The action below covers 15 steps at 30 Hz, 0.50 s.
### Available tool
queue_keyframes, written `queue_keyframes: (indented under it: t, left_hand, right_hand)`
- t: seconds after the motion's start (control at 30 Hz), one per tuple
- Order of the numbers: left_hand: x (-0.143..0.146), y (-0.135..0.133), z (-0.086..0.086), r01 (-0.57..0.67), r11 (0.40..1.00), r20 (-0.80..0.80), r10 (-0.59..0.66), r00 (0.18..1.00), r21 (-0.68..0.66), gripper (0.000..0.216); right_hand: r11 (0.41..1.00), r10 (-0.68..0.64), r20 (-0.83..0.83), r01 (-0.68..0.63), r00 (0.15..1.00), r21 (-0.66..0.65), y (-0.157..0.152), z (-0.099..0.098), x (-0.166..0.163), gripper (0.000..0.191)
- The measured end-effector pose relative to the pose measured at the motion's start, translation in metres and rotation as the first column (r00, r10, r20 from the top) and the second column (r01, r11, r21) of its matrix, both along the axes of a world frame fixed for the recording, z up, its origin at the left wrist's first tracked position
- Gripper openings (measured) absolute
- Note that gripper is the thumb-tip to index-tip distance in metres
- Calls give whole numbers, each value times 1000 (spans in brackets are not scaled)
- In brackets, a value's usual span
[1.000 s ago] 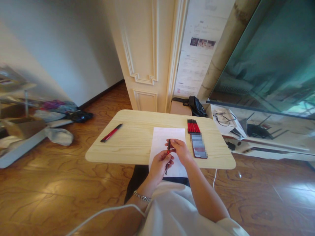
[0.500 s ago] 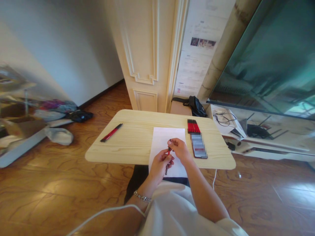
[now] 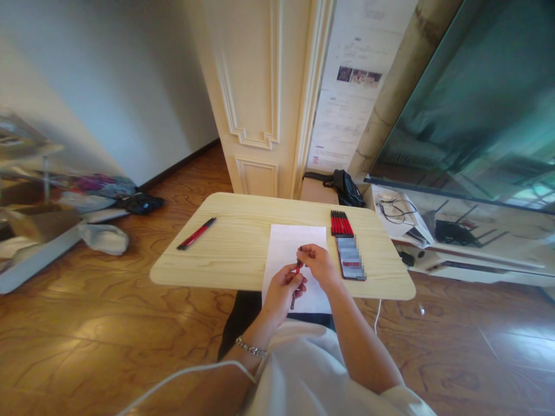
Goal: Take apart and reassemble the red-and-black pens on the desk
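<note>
Above a white sheet of paper (image 3: 277, 242), both of my hands hold one red and black pen (image 3: 298, 269). My left hand (image 3: 284, 286) is closed around its barrel, and the pen's dark lower end sticks out below the fingers. At the upper end, the fingertips of my right hand (image 3: 318, 263) pinch the black part. My fingers hide some of the barrel. Another red and black pen (image 3: 196, 233) lies slanted at the left of the table. Several similar pens (image 3: 341, 223) lie side by side at the right, just behind a phone (image 3: 351, 258).
The light wooden table (image 3: 234, 248) has rounded corners. A black bag (image 3: 344, 188) rests on a box behind it. On the right, a router (image 3: 455, 232) stands on a low white cabinet under a large screen (image 3: 477, 115). A white cable (image 3: 191, 370) crosses near my left forearm.
Almost nothing differs. My right fingers and the pen's upper end have shifted very slightly; both hands keep their hold on the pen.
</note>
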<state>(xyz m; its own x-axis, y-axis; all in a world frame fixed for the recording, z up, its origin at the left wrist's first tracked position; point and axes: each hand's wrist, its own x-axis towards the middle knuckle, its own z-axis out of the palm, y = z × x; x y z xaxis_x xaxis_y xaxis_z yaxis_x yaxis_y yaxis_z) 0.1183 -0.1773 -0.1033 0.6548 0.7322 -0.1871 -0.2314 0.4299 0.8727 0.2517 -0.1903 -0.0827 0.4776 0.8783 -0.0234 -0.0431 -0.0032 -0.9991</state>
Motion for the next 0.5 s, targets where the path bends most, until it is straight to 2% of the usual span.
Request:
queue_keyframes:
  t: [0.13,0.27,0.5]
  left_hand:
    - [0,0,0,6,1000,7,-6,1000,-3,41]
    - [-2,-1,-1,11,1000,-17,-11,1000,-19,44]
    - [-10,0,-2,26,998,-32,-27,999,-49,43]
  right_hand:
    - [999,27,1,-27,1000,-42,1,6,4,32]
    - [998,-13,21,15,1000,-69,6,9,11,34]
    - [991,-115,-64,110,991,-76,31,14,32,37]
